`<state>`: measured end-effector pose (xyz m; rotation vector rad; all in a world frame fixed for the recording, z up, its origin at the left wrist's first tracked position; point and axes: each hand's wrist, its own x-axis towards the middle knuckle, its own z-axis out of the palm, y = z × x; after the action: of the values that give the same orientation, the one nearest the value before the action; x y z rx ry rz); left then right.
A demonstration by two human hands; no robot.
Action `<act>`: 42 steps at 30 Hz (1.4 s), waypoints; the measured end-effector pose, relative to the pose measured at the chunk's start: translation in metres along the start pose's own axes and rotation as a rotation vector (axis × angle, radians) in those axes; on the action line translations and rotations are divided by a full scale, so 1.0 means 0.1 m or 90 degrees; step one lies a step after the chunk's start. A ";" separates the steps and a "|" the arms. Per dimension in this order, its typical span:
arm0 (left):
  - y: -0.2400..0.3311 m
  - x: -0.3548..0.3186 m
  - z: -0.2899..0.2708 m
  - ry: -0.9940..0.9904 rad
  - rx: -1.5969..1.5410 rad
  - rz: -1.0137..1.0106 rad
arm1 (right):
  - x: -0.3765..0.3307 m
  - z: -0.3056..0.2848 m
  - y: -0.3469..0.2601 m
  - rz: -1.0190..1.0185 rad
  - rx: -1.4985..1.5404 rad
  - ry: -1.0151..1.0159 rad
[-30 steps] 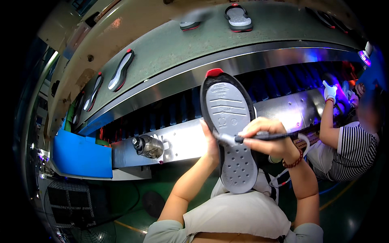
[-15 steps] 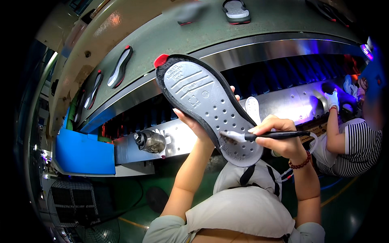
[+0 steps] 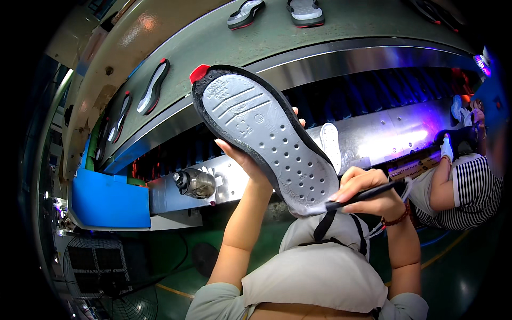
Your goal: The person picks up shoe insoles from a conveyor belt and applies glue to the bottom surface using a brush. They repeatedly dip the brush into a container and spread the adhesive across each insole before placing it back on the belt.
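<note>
A shoe sole [image 3: 250, 124], with a grey inner face, black rim and red tip, is held up tilted in front of me. My left hand [image 3: 246, 160] grips it from beneath at the middle, thumb on the near edge and fingertips showing past the far one. Pinched in my right hand [image 3: 369, 193] is a brush with a black handle [image 3: 368, 196]. Its bristles touch the sole's lower rounded end, close to the rim, and are partly hidden there. The grey face is dotted with small holes and looks wet near that end.
Several more soles, one a black-and-grey sole [image 3: 153, 87], lie on the green conveyor belt [image 3: 213, 50] beyond a metal edge. A bottle [image 3: 195, 183] and a white sole-shaped piece [image 3: 330, 146] are on the metal shelf [image 3: 234, 181]. A co-worker in a striped top [image 3: 472, 194] works at right.
The brush has moved from the sole's holed area down to its rounded end. The sole has shifted slightly left. On the belt, the soles have shifted slightly left.
</note>
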<state>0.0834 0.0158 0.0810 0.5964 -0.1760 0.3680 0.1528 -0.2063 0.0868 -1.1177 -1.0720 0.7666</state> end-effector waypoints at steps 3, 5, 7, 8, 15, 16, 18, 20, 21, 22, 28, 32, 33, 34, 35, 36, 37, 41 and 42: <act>-0.01 0.01 0.02 0.040 0.032 0.000 | -0.03 -0.02 0.09 0.070 0.168 0.135; -0.02 0.04 0.06 0.082 0.064 0.011 | -0.01 -0.01 0.19 0.117 0.180 0.188; -0.01 0.06 0.08 0.107 0.084 0.007 | -0.04 0.02 0.24 0.123 0.269 0.217; -0.01 0.05 0.09 0.120 0.096 0.005 | -0.05 0.03 0.25 0.110 0.305 0.222; -0.32 -0.55 0.10 -0.015 -0.167 -0.053 | 0.02 0.23 0.05 0.059 0.467 0.298; -0.39 -0.60 0.06 -0.033 -0.143 -0.015 | 0.00 0.27 0.03 0.048 0.477 0.317; -0.34 -0.59 -0.04 0.010 -0.098 -0.064 | 0.02 0.27 0.02 0.040 0.331 0.287; -0.33 -0.55 -0.14 0.018 -0.100 -0.094 | 0.03 0.24 -0.06 0.074 0.174 0.206; -0.35 -0.52 -0.18 0.009 -0.126 -0.100 | 0.04 0.22 -0.08 0.043 0.093 0.154; -0.36 -0.52 -0.25 0.016 -0.156 -0.123 | 0.05 0.20 -0.11 0.012 0.015 0.104; -0.15 -0.45 -0.20 0.013 -0.228 -0.240 | 0.10 -0.01 -0.16 0.023 -0.017 0.078; 0.01 -0.41 -0.22 0.101 -0.124 -0.388 | 0.15 -0.08 -0.15 -0.005 -0.034 -0.098; 0.08 -0.40 -0.23 0.127 -0.060 -0.427 | 0.16 -0.15 -0.18 -0.008 -0.028 -0.157; 0.11 -0.40 -0.18 0.136 -0.031 -0.459 | 0.16 -0.21 -0.22 -0.005 -0.023 -0.215; 0.12 -0.37 -0.10 0.144 -0.009 -0.492 | 0.16 -0.25 -0.24 -0.015 -0.020 -0.214; 0.14 -0.35 -0.03 0.151 -0.002 -0.521 | 0.16 -0.25 -0.23 -0.024 -0.001 -0.156; 0.16 -0.31 0.04 0.152 0.000 -0.549 | 0.18 -0.24 -0.25 -0.010 -0.044 -0.140; 0.21 -0.25 0.17 0.170 0.134 -0.642 | 0.20 -0.24 -0.21 0.008 -0.071 -0.259; 0.22 -0.25 0.21 0.180 0.184 -0.648 | 0.20 -0.27 -0.26 0.016 -0.079 -0.292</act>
<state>0.0510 0.0138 0.1032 0.8305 0.4580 -0.5211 0.1843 -0.2043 0.1154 -1.0870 -1.5079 1.0162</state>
